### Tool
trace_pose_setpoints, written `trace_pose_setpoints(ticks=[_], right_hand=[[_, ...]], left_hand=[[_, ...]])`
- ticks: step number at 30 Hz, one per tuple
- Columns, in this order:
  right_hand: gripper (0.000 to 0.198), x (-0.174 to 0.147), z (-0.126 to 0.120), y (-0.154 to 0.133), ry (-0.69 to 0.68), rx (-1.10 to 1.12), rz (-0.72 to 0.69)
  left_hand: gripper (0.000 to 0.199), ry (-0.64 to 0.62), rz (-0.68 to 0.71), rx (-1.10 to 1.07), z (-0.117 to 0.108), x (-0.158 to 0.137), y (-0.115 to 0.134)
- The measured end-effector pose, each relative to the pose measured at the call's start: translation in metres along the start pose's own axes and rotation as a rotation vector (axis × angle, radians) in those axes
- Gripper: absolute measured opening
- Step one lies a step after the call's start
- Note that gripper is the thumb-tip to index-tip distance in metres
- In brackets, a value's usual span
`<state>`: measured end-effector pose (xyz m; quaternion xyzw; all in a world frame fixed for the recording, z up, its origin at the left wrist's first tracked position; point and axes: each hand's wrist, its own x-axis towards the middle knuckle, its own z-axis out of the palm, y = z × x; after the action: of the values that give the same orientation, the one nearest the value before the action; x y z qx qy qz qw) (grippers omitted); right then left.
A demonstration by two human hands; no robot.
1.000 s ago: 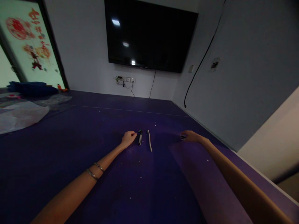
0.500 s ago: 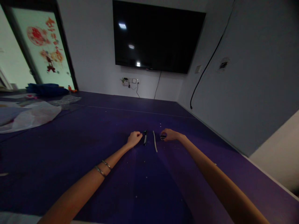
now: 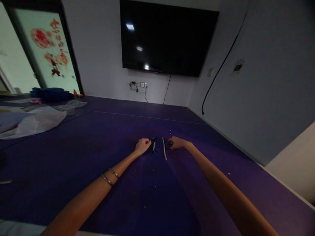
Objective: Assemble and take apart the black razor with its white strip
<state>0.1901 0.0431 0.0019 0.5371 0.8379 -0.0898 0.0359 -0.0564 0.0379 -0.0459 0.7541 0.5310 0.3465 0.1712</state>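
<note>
My left hand (image 3: 143, 147) is closed, its fingers curled in and the thumb side facing right. What lies inside those fingers, if anything, is hidden. Right beside its fingertips is a slim black object with a pale grey strip along it (image 3: 154, 146), too small to name; whether they touch I cannot tell. A thin, slightly bent pale strip (image 3: 164, 149) lies lengthwise between the two hands. On the far side of that strip, my right hand (image 3: 177, 143) grips a small dark block-like object (image 3: 169, 144), partly covered by the fingers.
All of this is on a wide dark purple surface (image 3: 110, 196) with small white specks. White plastic sheeting (image 3: 44, 123) and a blue cloth bundle (image 3: 52, 94) lie at the left. A black cable (image 3: 219, 70) hangs down the right wall; a television (image 3: 169, 36) is mounted ahead.
My right hand has moved slightly left toward the pale strip, and the dark object in it has turned a little. My left hand stays closed beside the slim black object.
</note>
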Motion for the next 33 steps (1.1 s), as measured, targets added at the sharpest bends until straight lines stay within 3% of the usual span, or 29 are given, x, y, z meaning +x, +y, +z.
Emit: trace_pose_setpoints(ticks=[17,26,29,33], right_hand=[[0.044,0.0,0.001,0.002,0.011,0.012,-0.007],[0.055,-0.001,-0.003,0.003,0.017,0.041,0.021],[0.053,-0.008,-0.001,0.013,0.111,0.074,0.038],[0.047,-0.024,0.017,0.034,0.337,0.041,0.124]], left_hand=[[0.033,-0.008,0.017,0.027,0.001,0.001,-0.002],[0.033,-0.009,0.005,0.016,0.001,0.0,-0.002],[0.034,0.004,0.002,-0.008,0.0,0.002,-0.002],[0.035,0.054,-0.04,0.016,-0.009,0.007,-0.004]])
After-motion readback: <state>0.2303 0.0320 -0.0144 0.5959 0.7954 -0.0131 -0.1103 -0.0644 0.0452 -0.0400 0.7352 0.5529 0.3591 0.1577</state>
